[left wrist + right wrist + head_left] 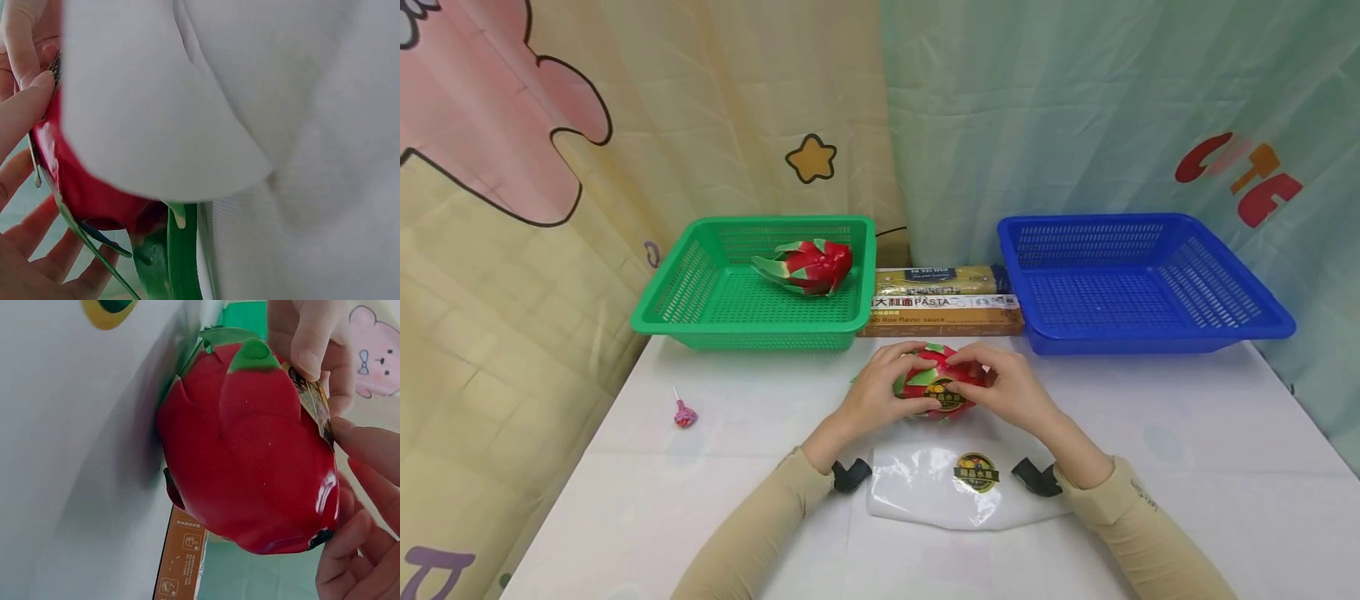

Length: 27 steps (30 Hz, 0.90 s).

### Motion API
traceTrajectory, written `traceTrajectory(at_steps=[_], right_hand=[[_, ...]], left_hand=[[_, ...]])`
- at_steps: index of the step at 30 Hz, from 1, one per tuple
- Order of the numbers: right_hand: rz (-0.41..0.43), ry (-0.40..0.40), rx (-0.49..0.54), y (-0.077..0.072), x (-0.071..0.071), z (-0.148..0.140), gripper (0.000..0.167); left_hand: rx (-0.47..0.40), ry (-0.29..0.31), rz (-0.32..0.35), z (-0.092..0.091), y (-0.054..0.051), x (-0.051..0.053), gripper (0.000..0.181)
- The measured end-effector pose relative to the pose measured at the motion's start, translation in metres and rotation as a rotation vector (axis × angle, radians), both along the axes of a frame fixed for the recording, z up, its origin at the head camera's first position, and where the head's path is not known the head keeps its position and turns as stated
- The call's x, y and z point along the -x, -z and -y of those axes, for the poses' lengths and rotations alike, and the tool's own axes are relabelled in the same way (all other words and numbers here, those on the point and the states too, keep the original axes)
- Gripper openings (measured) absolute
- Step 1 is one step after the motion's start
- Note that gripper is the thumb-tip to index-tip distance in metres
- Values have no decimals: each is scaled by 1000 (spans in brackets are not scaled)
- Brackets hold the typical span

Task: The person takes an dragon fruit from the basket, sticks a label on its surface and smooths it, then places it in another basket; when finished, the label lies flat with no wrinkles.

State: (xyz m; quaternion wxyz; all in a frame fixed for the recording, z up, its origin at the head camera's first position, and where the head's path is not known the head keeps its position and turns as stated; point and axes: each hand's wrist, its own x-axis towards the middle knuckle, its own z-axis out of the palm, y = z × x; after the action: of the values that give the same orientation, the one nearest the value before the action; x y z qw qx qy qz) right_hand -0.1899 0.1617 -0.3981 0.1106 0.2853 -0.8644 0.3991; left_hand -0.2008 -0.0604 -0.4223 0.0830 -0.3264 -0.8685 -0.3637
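Observation:
Both hands hold a red dragon fruit (pixel 967 373) (pixel 94 194) (pixel 250 456) low over the white table. My left hand (pixel 880 387) (pixel 37 250) (pixel 312 347) curls round its left side, the thumb on a round dark-and-gold label (pixel 945 395) (pixel 312 403) on the fruit. From the right, my right hand (pixel 1011 392) (pixel 369 506) grips the fruit, its thumb at the label's edge and its index finger on top. A blurred white shape (pixel 156 112) hides much of the fruit in the left wrist view. Nearer the body lies a white sheet (pixel 917 483) bearing a similar label (pixel 976 472).
A green basket (pixel 760 340) at back left holds another dragon fruit (pixel 820 267). At back right stands a blue basket (pixel 1157 337). Between them are a brown pasta box (pixel 940 321) and a yellow pack (pixel 940 281). A lollipop (pixel 684 415) lies at the left.

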Motion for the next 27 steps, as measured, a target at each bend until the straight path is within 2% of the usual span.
traceTrajectory(at_steps=[2,4,8,10,14,27], right_hand=[[-14,16,-25,0,2,-1,33],[23,15,-56,1,3,-4,43],[176,-24,-105,6,6,-8,68],[249,-41,-115,9,7,-9,74],[290,-53,-113,16,10,-10,73],[336,-71,-76,17,11,-11,58]], left_hand=[[3,-2,5,0,0,0,48],[4,-3,16,0,1,0,49],[-21,-8,83,1,1,0,49],[-54,0,125,1,1,-1,47],[-113,15,183,0,3,1,40],[-227,68,240,0,7,10,20]])
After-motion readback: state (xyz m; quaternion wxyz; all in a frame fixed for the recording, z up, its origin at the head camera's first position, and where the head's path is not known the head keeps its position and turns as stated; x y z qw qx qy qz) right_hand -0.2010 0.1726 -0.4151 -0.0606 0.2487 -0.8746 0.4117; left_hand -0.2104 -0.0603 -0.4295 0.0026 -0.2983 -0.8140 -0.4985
